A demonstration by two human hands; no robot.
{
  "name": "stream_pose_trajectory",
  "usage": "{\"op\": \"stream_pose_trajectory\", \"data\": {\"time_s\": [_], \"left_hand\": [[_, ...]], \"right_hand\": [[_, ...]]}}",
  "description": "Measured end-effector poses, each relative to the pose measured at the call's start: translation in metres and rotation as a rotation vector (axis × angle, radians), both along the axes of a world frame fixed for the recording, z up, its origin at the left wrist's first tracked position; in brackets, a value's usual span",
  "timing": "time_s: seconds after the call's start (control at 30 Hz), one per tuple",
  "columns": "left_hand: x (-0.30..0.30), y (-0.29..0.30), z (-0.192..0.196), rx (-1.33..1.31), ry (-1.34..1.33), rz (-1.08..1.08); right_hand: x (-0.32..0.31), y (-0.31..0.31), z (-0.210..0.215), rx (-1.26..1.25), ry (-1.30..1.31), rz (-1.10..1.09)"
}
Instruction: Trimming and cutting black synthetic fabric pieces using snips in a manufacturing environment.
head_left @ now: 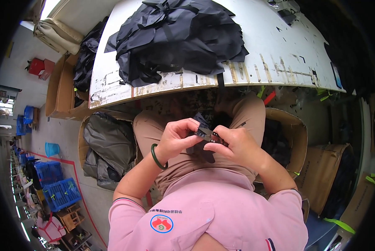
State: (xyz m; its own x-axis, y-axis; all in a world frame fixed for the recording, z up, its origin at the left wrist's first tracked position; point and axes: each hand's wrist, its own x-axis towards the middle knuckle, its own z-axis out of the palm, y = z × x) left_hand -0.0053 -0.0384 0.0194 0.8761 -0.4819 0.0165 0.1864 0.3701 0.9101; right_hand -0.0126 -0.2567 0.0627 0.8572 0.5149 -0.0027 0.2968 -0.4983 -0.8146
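Note:
In front of my lap, my left hand (180,136) is closed, thumb and fingers pinching a small dark fabric piece (201,121). A green bangle (155,155) circles that wrist. My right hand (236,144) is closed round what looks like a pair of thread snips (205,131), with grey metal blades and a dark grip. The blades meet the fabric between my hands; whether they are parted is too small to tell. Below them, a dark flap (202,155) hangs over my lap.
A heap of black fabric pieces (179,39) lies on the worn white table (275,54) ahead. Cardboard boxes with dark goods flank my legs, the left one holding grey-black bags (108,144). Blue crates (62,194) stand on the floor far left.

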Motion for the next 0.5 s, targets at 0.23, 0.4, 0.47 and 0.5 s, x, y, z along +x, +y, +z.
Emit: {"op": "stream_pose_trajectory", "data": {"time_s": [0.23, 0.4, 0.47, 0.5], "left_hand": [[0.000, -0.002, 0.002, 0.129, -0.081, 0.040], [0.003, -0.003, 0.002, 0.291, -0.239, 0.089], [0.004, -0.017, 0.005, 0.309, -0.317, 0.070], [0.009, -0.023, 0.010, 0.354, -0.392, -0.010]], "right_hand": [[0.000, -0.006, -0.005, -0.090, -0.109, 0.008], [0.002, -0.006, -0.002, 0.281, 0.261, -0.221], [0.000, -0.005, -0.013, 0.400, 0.290, -0.229], [0.002, -0.008, -0.016, 0.515, 0.329, -0.241]]}}
